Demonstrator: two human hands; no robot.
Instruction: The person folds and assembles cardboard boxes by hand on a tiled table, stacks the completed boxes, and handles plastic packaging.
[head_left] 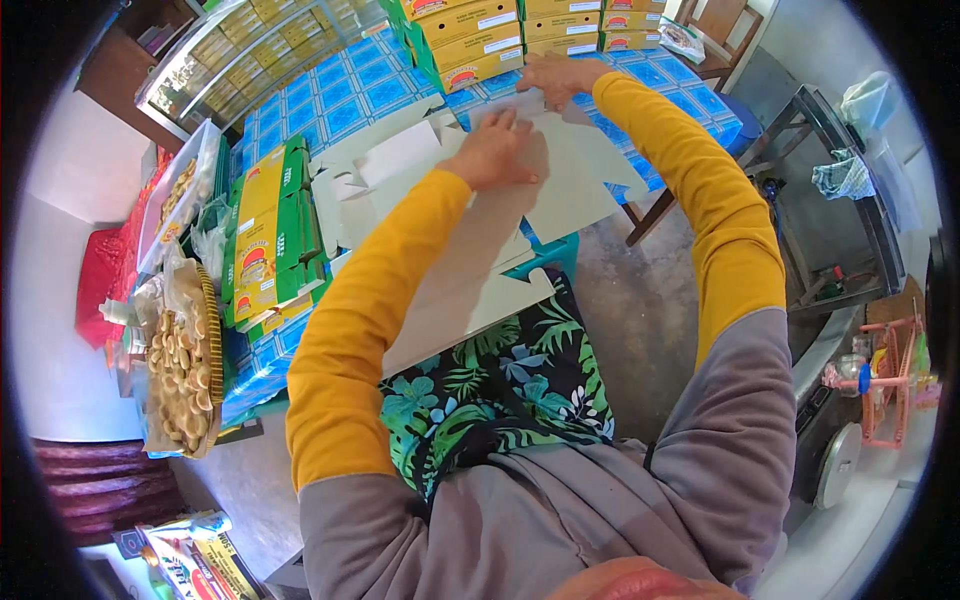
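A flat, unfolded cardboard box (570, 170) lies pale side up on top of other unfolded boxes at the near edge of the table. My left hand (492, 152) rests on it palm down, open, with the fingers spread toward a flap at the far edge. My right hand (560, 80) is at the far right corner of this cardboard, its fingers bent over the flap's edge and closed on it. Part of those fingertips is hard to make out. Left of my left hand, another blank has a white flap (400, 153) standing out.
Stacked yellow-and-green boxes (470, 55) stand at the back of the blue checked tablecloth (340, 85). Flattened printed boxes (265, 235) lie at left, near a basket of small round pastries (180, 375) and a white tray (185, 190). A dark metal frame (850, 190) stands at right.
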